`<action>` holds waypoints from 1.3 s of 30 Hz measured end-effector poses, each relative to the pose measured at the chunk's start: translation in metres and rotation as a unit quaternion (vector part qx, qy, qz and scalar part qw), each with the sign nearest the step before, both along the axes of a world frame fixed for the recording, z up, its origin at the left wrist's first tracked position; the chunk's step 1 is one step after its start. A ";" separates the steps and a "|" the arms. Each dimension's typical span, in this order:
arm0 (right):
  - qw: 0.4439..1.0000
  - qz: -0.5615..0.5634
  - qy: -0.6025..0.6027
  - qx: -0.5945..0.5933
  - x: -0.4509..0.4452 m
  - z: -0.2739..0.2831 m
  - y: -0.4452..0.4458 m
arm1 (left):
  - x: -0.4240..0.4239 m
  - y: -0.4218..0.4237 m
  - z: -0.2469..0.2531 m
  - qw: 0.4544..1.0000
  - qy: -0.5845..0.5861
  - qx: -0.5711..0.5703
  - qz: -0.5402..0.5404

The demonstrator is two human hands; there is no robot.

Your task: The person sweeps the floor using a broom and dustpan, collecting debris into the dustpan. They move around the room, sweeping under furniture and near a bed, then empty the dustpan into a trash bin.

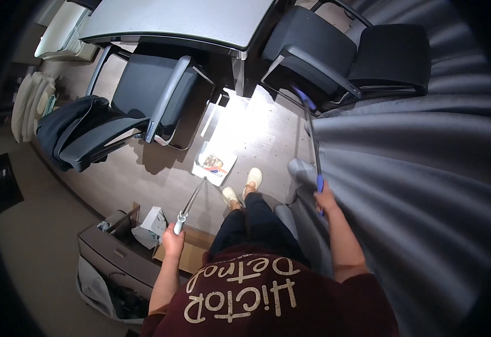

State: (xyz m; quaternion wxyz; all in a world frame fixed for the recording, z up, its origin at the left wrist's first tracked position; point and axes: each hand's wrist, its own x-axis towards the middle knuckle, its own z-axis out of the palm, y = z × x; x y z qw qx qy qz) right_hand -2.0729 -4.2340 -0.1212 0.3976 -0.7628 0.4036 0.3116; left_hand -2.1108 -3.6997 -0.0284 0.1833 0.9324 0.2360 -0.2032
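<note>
My left hand [173, 240] grips the pale handle of a long-handled dustpan [218, 180], which rests on the floor and holds brownish debris with red and blue bits. My right hand [325, 200] is closed around the blue grip of a long-handled broom [315, 147]. Its blue-purple head [304, 98] lies on the floor at the edge of the right chair, partly in shadow. Small dark specks of debris [245, 147] are scattered on the floor between dustpan and broom.
A table [178, 21] stands ahead, with a dark armchair [144, 88] at left and another [313, 46] at right. A grey curtain [405, 139] hangs down to the floor at right. An open drawer cabinet [115, 252] and a cardboard box [193, 248] are at lower left.
</note>
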 end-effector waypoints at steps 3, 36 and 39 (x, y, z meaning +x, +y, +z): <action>0.970 -0.145 -0.078 0.179 0.071 -0.052 -0.031 | -0.005 -0.002 -0.004 1.000 0.002 -0.006 -0.020; 0.832 -0.353 0.008 0.429 0.039 0.111 0.016 | -0.017 -0.019 -0.012 1.000 0.029 0.001 0.007; 0.831 -0.353 0.065 0.425 0.026 0.153 0.024 | -0.017 -0.020 -0.011 1.000 0.023 -0.004 0.001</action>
